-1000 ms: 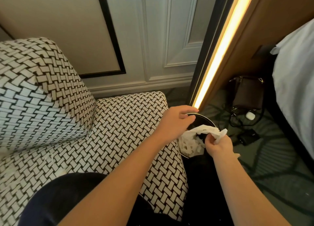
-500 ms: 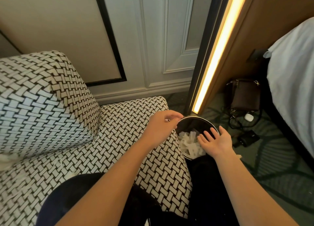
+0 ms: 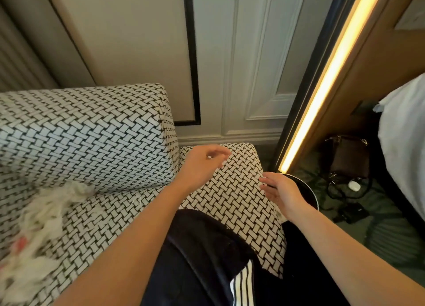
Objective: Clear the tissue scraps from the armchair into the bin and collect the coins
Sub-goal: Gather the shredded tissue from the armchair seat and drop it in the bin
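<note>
The black-and-white woven armchair (image 3: pixel 232 197) fills the left and middle. A blurred heap of white tissue scraps (image 3: pixel 46 216) lies on its seat at the far left, with a pink-red patch (image 3: pixel 20 243) among them. The black round bin (image 3: pixel 309 190) stands on the floor right of the chair, mostly hidden behind my right hand (image 3: pixel 284 191), which hovers with relaxed fingers at the chair's right edge and holds nothing. My left hand (image 3: pixel 202 165) hangs over the chair with loosely curled fingers, holding nothing I can make out. No coins show.
My leg in dark trousers (image 3: pixel 207 259) rests on the chair's front. On the carpet at the right are a brown bag (image 3: pixel 349 156), black cables with a white plug (image 3: pixel 354 185) and a black adapter (image 3: pixel 351 211). White bedding (image 3: pixel 404 133) borders the far right.
My right hand dropped the tissue wad into the bin, opened and came back left. My left hand left the bin rim and moved left over the chair. The view swung left, showing the scrap heap.
</note>
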